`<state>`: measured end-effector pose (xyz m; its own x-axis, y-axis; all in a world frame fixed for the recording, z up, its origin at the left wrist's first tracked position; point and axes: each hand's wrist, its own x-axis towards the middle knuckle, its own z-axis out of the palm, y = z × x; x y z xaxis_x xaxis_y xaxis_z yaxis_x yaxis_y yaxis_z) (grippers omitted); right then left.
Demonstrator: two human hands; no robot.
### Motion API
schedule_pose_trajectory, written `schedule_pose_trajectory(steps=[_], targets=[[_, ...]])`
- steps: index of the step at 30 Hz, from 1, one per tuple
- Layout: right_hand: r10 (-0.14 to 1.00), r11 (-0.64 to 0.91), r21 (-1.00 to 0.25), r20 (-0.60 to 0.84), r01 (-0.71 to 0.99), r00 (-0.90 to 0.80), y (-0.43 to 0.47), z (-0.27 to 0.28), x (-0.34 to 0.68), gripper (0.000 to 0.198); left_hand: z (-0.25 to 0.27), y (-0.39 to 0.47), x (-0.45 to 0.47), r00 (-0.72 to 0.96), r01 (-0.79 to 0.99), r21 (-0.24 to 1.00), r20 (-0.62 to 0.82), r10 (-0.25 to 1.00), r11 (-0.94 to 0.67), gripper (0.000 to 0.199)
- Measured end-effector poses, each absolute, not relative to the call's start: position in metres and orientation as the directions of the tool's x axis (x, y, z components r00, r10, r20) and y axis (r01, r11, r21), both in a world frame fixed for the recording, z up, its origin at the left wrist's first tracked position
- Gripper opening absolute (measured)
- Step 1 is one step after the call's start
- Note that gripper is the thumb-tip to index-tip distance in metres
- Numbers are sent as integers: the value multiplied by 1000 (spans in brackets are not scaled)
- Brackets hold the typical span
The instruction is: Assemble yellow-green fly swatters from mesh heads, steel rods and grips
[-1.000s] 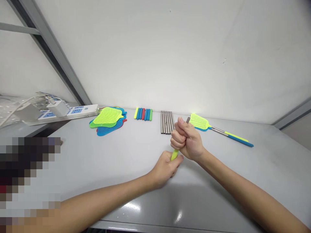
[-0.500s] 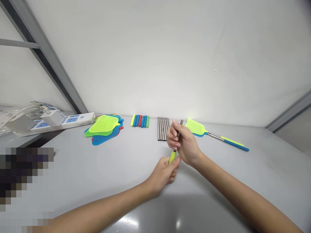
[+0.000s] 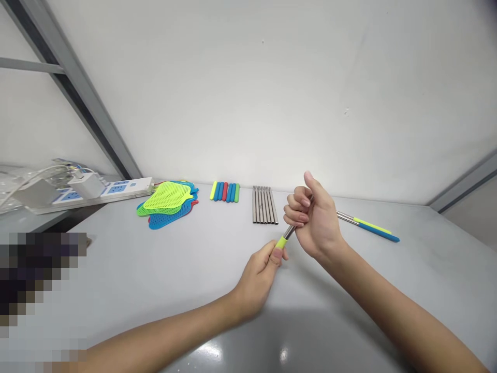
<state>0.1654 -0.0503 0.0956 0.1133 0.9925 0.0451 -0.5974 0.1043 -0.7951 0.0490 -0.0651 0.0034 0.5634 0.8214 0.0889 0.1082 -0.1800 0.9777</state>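
Two-Handed Hold Above a Sorted Layout

Above the tabletop, a yellow-green sleeve is clasped by the left hand; the metal rod extending from it is encircled by the right hand, thumb raised. Both parts are presumably steadied thus. Behind, swatter heads, coloured grips and metal tubes are grouped by kind, apparently for easy selection.

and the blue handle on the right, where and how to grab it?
Probably the right end of the blue handle, pinched across its width from above, coming from the near right. It's long and slim, that end juts past the yellow handle, and the yellow runs alongside its far side.
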Motion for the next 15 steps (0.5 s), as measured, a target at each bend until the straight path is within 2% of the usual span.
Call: schedule_pose_trajectory(steps=[7,15], targets=[[985,164,-775,167,-610,53,-59,109,170,51,32,-64,37,595,209,922,145,791,-326,38],[978,205,-785,187,-584,93,-65,115,169,52,53,-70,31,668,218,931,76,740,-293,41]])
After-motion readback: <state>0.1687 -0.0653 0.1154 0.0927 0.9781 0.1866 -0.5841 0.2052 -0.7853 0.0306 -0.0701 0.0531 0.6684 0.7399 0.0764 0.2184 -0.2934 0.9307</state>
